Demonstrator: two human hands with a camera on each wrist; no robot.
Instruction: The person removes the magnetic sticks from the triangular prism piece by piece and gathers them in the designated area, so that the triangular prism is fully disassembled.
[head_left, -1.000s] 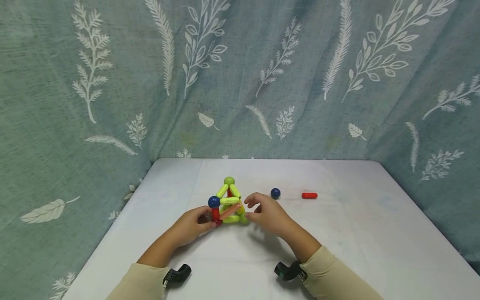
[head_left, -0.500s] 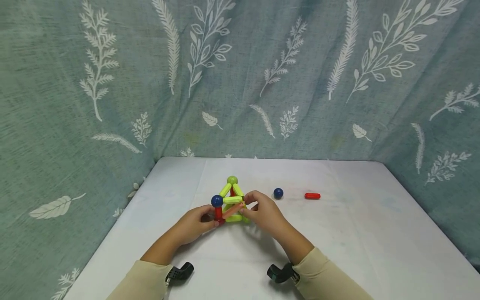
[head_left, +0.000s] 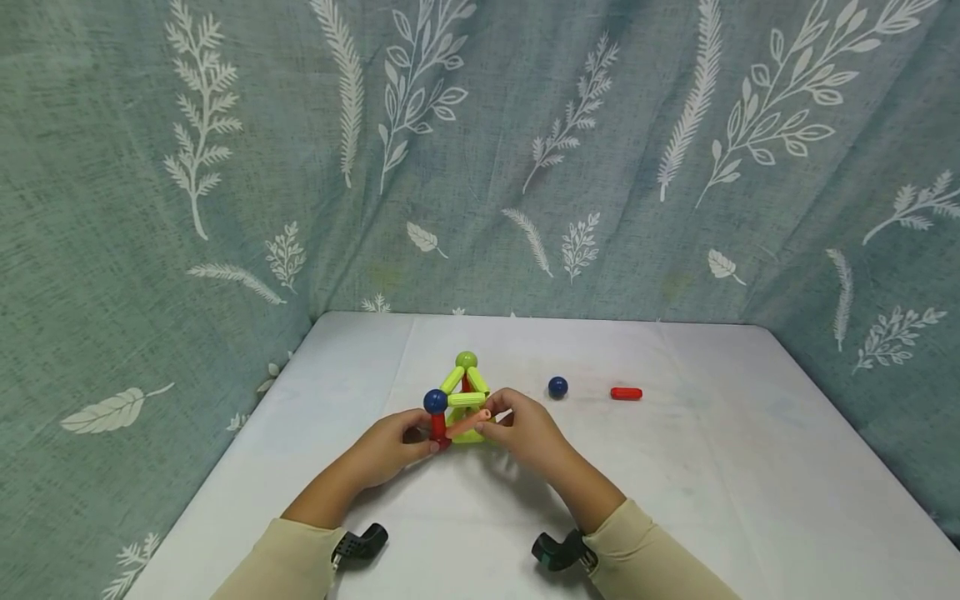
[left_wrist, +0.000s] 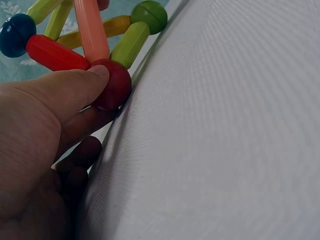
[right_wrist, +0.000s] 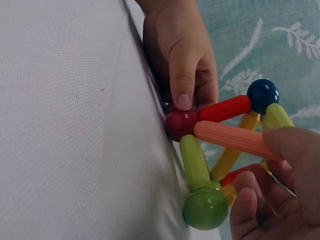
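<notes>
Head view: A ball-and-rod frame (head_left: 467, 400) stands on the white surface (head_left: 675, 500) between our hands. Our left hand (head_left: 392, 450) grips its lower near-left corner; our right hand (head_left: 528, 427) holds the salmon rod (head_left: 467, 423), which slants upward to the right across the frame's front. A loose blue ball (head_left: 557, 387) and a red rod (head_left: 626, 393) lie farther right.

Left wrist view: Our left thumb and fingers close around the dark red ball (left_wrist: 116, 85), the salmon rod's lower end against it. We should brace this ball lightly, so that turning the rod does not drag the frame.

Right wrist view: Our right thumb and fingers, parted only by the rod's thickness, pinch it near its far end; the thumb hides that end, so we cannot tell whether it is seated. We should pivot the rod slowly, fingers clear of the green ball (right_wrist: 205, 208).
</notes>
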